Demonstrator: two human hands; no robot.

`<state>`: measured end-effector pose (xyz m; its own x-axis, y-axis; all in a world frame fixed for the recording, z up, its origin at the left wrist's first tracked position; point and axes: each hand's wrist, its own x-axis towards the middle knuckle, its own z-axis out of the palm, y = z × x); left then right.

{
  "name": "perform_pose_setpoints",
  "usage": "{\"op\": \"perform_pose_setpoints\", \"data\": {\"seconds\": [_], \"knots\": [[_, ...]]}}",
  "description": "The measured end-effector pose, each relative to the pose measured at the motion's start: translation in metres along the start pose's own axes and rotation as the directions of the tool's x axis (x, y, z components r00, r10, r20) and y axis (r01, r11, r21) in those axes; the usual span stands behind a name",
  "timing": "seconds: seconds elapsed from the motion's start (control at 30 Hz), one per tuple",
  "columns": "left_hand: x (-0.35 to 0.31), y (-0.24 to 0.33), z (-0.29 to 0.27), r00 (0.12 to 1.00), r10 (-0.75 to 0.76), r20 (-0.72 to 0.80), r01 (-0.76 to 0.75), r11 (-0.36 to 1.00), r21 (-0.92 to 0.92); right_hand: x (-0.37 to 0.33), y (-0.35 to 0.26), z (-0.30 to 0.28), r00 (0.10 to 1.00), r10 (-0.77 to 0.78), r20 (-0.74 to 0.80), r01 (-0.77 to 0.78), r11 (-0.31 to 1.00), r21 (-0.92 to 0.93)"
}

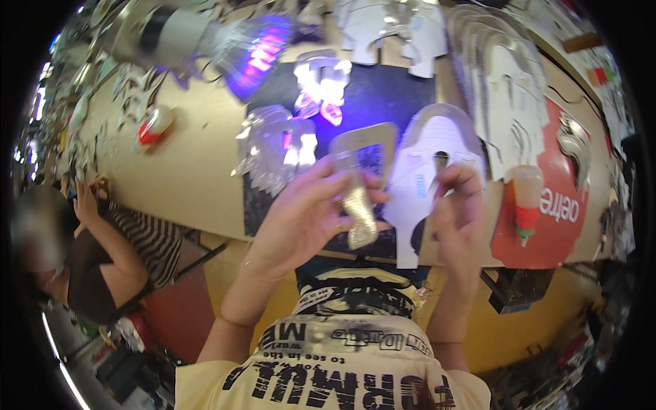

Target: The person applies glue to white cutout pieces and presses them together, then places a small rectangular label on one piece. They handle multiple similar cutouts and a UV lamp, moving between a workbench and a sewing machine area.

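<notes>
My left hand (301, 212) is closed on a U-shaped shoe upper piece (360, 212), shiny gold on one leg and plain beige around the bend. It is held above a dark mat (273, 208). To its right lies a white shoe upper (427, 150) with a grey rim and a small blue mark; its narrow strip points toward me. My right hand (458, 212) is at that upper's right side, fingers curled together and slightly blurred. Whatever they pinch is too small to make out. Silvery cut pieces (277, 147) and more shiny pieces (321, 82) rest on the mat's far left.
A lamp (205, 44) casts violet light from the upper left. Overlapping white uppers (509, 102) stand far right. A squeeze bottle (526, 205) lies on a red sheet (553, 232); another bottle (156, 126) is at left. A co-worker (113, 260) sits at the table's left.
</notes>
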<state>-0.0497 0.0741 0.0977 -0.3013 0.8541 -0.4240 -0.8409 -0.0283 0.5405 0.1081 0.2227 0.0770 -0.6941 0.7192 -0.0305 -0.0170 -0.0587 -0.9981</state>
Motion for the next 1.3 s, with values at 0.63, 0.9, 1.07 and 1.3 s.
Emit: {"op": "perform_pose_setpoints", "data": {"seconds": [0.63,0.9,1.07,1.3], "knots": [[0.020,0.023,0.015,0.999,-0.054,0.001,0.049,0.921,0.387,0.035,0.007,-0.001,0.893,0.286,0.347,-0.356,0.921,0.158],[0.022,0.034,0.009,0.999,-0.036,0.033,0.020,0.913,0.407,0.042,0.006,0.006,0.891,0.320,0.322,-0.374,0.919,0.124],[0.022,0.041,0.004,0.999,-0.043,0.029,0.025,0.894,0.448,0.045,0.006,0.011,0.891,0.337,0.305,-0.384,0.917,0.109],[0.017,0.044,0.005,0.999,-0.034,0.027,0.018,0.892,0.453,0.043,-0.002,0.017,0.893,0.335,0.301,-0.380,0.919,0.104]]}}
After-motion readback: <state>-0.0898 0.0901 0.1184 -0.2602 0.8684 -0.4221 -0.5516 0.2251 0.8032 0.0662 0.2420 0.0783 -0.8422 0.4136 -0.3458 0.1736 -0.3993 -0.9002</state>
